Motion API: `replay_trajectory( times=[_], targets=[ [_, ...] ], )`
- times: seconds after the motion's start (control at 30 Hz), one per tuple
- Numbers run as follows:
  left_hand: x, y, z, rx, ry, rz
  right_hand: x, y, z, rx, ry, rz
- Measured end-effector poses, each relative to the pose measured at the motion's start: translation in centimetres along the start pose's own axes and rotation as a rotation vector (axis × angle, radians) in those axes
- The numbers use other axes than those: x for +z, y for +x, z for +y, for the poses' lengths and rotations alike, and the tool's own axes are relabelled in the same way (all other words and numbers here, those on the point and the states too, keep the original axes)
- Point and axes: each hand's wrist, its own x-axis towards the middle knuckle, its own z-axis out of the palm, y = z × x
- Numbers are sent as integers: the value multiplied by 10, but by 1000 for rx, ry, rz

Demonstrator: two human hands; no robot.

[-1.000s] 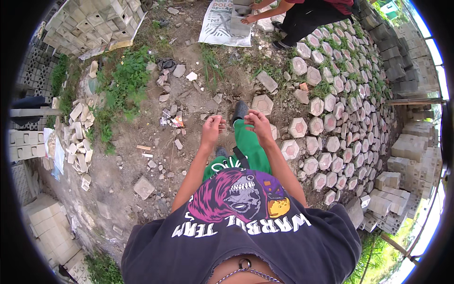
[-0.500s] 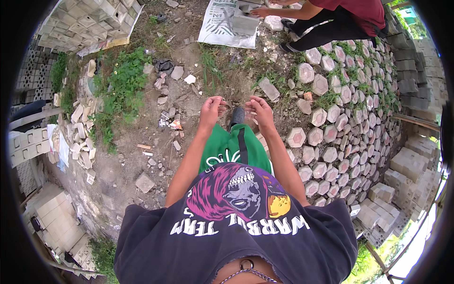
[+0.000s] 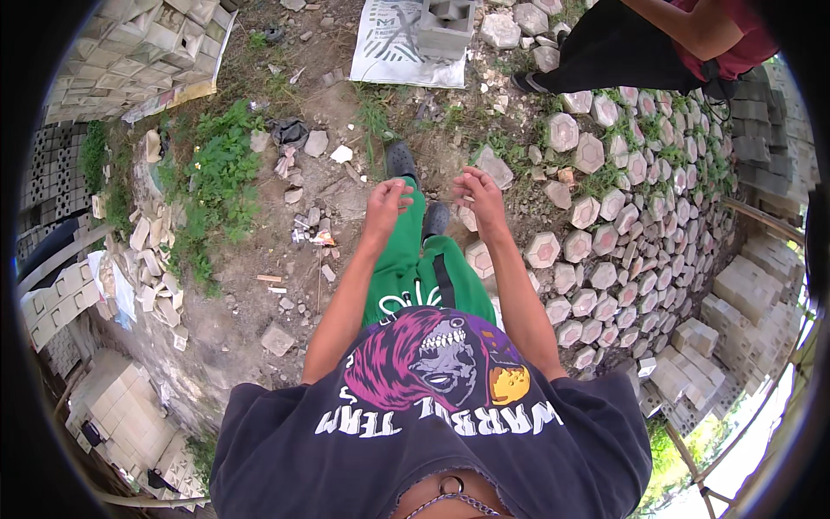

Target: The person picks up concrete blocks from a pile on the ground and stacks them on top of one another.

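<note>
Both my hands hang in the air over my green trousers (image 3: 399, 277), bent at the elbows and apart from each other. My left hand (image 3: 386, 210) is beside my forward left leg, its fingers loosely curled with nothing visible in them. My right hand (image 3: 481, 201) hovers near a flat grey stone slab (image 3: 494, 167) on the ground, not touching it. Its fingers are half bent and slightly apart, and it appears to hold nothing. Ahead, a grey hollow concrete block (image 3: 445, 36) stands on a white printed sack (image 3: 380, 65).
Another person in black trousers (image 3: 618, 56) stands at the far right. Hexagonal pavers (image 3: 590, 153) cover the ground to my right, with stacked blocks (image 3: 726, 303) beyond. On my left are green weeds (image 3: 220, 160), rubble (image 3: 151, 259) and a tall block stack (image 3: 143, 52).
My left foot has come forward, and the ground has shifted slightly in view. The other person has let go of the concrete block and moved right. My hands stay similarly half curled.
</note>
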Motion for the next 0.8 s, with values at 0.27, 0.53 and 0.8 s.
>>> replay_trajectory(
  times=[0.27,0.53,0.8],
  targets=[
    [-1,95,76,-57,8,-78,39,79,-61,63,-19,113],
    [5,176,168,-39,59,-182,74,125,-143,20,-22,181],
    [46,264,228,-103,132,-177,62,183,-200,9,-46,214]
  ],
)
